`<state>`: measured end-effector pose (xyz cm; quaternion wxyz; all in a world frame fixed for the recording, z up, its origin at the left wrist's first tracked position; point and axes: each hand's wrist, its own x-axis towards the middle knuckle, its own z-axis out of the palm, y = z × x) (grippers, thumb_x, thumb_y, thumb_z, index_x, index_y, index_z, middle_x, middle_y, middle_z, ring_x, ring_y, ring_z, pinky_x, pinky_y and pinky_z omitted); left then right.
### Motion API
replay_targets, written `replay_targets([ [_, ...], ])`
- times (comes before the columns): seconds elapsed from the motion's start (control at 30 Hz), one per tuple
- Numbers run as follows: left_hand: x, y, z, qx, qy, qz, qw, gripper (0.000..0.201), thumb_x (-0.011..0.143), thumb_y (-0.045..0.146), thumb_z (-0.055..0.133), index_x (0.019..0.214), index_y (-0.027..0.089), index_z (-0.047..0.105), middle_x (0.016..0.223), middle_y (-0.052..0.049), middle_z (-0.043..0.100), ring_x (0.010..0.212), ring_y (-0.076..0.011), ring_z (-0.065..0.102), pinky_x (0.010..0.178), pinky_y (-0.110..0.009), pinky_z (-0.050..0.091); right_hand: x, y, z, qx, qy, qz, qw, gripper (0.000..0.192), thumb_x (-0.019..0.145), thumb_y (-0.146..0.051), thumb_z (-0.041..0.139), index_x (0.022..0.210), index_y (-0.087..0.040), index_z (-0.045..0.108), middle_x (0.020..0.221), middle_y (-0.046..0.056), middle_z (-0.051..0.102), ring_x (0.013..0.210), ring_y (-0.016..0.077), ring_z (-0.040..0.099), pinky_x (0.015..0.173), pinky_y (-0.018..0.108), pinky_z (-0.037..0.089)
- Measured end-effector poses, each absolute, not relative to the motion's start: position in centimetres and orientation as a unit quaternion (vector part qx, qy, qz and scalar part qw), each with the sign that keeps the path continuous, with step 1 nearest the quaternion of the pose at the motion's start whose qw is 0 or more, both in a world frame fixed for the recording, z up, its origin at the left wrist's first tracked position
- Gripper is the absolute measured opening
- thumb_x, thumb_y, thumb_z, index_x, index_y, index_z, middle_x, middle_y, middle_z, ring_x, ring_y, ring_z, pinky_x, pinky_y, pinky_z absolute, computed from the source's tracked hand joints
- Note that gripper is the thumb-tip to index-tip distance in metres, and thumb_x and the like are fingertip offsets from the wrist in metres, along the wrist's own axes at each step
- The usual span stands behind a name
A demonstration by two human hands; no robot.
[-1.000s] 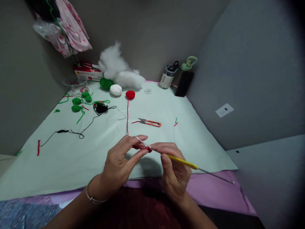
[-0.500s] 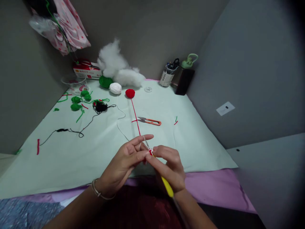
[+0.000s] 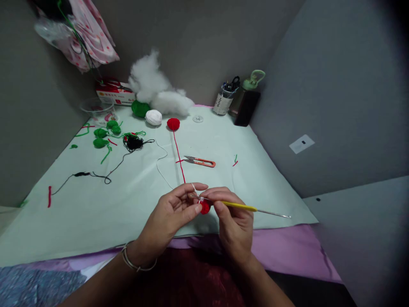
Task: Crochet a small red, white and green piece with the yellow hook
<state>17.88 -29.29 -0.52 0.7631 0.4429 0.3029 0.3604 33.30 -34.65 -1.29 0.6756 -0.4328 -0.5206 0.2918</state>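
Between thumb and fingers, my left hand (image 3: pixel 174 213) pinches a small red and white crochet piece (image 3: pixel 205 207). White yarn runs up over the left index finger. My right hand (image 3: pixel 235 221) grips a crochet hook (image 3: pixel 239 206) with a yellow handle, its metal shaft sticking out to the right. The hook's working end meets the white stitches at the top of the piece. A red yarn ball (image 3: pixel 173 124) lies beyond the hands, its strand leading toward them. Left of it sits a white yarn ball (image 3: pixel 154 117), whose strand also trails to my left hand.
Orange-handled thread snips (image 3: pixel 200 161) lie just beyond the hands. Small green pieces (image 3: pixel 101 143) and black yarn (image 3: pixel 133 142) are at left. White stuffing (image 3: pixel 159 89), a green yarn ball (image 3: pixel 139 109), a pen cup (image 3: pixel 223 102) and a bottle (image 3: pixel 247 102) stand at the back.
My right hand has turned the crochet hook from pointing down toward me to lying nearly level, pointing right. More of the red piece shows now. My left hand keeps its hold.
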Motion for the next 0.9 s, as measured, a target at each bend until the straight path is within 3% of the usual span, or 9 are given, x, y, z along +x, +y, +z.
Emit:
replay_targets([
  [0.17,18.5,-29.5,-0.6,0.416,0.318,0.391,0.757,0.04,0.081,0.028,0.087,0.12,0.025,0.079,0.088,-0.001,0.068,0.088,-0.016,0.063,0.087,-0.029,0.052,33.1,-35.2,-2.2,-0.487,-0.614,0.145,0.604,0.032,0.099,-0.011,0.062,0.121,-0.031,0.075,0.102,0.005,0.073,0.093,0.0201,0.071,0.078,0.035,0.062],
  [0.3,18.9,-29.7,-0.4,0.317,0.291,0.366,0.825,0.045,0.082,0.032,0.088,0.125,0.023,0.078,0.09,-0.002,0.068,0.085,-0.0137,0.062,0.084,-0.025,0.051,33.3,-35.5,-3.0,-0.48,-0.692,-0.009,0.539,0.05,0.094,-0.009,0.068,0.137,-0.035,0.068,0.113,0.007,0.072,0.1,0.023,0.071,0.08,0.037,0.063],
  [0.37,18.8,-29.6,-0.4,0.27,0.269,0.322,0.866,0.042,0.082,0.03,0.087,0.122,0.021,0.079,0.092,-0.003,0.069,0.082,-0.0119,0.061,0.08,-0.022,0.05,33.4,-35.3,-2.9,-0.48,-0.669,0.02,0.567,0.044,0.096,-0.009,0.065,0.132,-0.034,0.071,0.111,0.006,0.072,0.099,0.0223,0.07,0.081,0.037,0.062],
  [0.53,18.0,-28.9,-0.6,0.258,0.254,0.326,0.873,0.031,0.085,0.022,0.084,0.116,0.017,0.082,0.08,-0.001,0.066,0.072,-0.0075,0.058,0.074,-0.017,0.048,33.7,-34.8,-1.6,-0.447,-0.487,0.259,0.705,0.021,0.102,-0.018,0.058,0.104,-0.027,0.077,0.087,0.002,0.069,0.074,0.0154,0.066,0.067,0.032,0.056],
  [0.63,18.2,-29.1,-0.6,0.294,0.267,0.342,0.852,0.027,0.084,0.023,0.084,0.111,0.02,0.083,0.082,0.0,0.069,0.074,-0.0081,0.06,0.075,-0.018,0.049,33.6,-34.5,-1.3,-0.403,-0.44,0.362,0.716,0.017,0.101,-0.024,0.061,0.099,-0.026,0.077,0.086,0.001,0.069,0.068,0.0133,0.064,0.061,0.028,0.054],
  [0.8,18.7,-29.7,-0.5,0.348,0.288,0.365,0.814,0.036,0.079,0.023,0.089,0.114,0.026,0.081,0.099,-0.002,0.079,0.094,-0.0133,0.068,0.091,-0.025,0.05,33.1,-34.4,-2.0,-0.436,-0.495,0.316,0.682,0.017,0.1,-0.02,0.065,0.103,-0.028,0.08,0.099,0.003,0.076,0.097,0.018,0.069,0.086,0.033,0.058],
  [0.9,18.6,-29.6,-0.5,0.356,0.294,0.36,0.811,0.04,0.08,0.022,0.088,0.118,0.028,0.078,0.095,-0.001,0.079,0.094,-0.0144,0.069,0.094,-0.029,0.05,33.3,-34.4,-2.3,-0.432,-0.472,0.348,0.685,0.017,0.1,-0.022,0.065,0.104,-0.029,0.079,0.098,0.002,0.077,0.087,0.0149,0.069,0.079,0.029,0.057],
])
